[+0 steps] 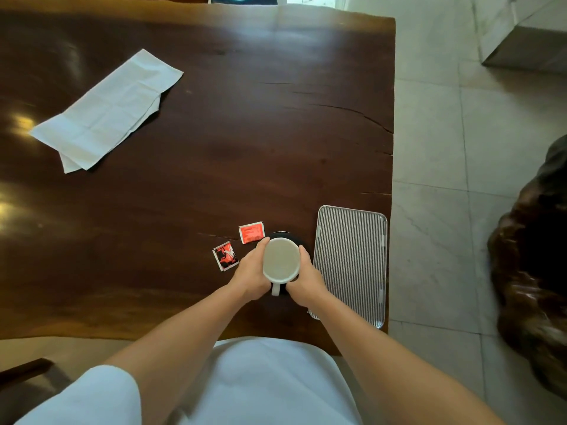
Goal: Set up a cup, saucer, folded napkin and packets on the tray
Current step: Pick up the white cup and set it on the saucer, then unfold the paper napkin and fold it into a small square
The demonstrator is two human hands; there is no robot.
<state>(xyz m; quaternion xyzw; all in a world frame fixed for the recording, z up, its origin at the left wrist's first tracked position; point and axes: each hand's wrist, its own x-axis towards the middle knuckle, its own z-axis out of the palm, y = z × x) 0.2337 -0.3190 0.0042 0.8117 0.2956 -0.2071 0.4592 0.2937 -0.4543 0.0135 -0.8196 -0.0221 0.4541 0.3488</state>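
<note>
The cup [281,260] between the fingers [261,244] is off-white, its saucer [286,234] black. Just beyond the fingers lies a red packet [251,232]; left of them the second packet [225,256] is red, black and white. Right of them, the tray [351,265] is finely striped grey and white. The bench [214,148] is dark red-brown.

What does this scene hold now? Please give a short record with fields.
cup: white ceramic cup, over dark round saucer, gripped by left hand and right hand
packets: two red paper packets on dark wooden table, left of saucer
napkin: white paper napkin, far left on table
tray: ribbed metal tray at right table edge, nothing on it yet
</note>
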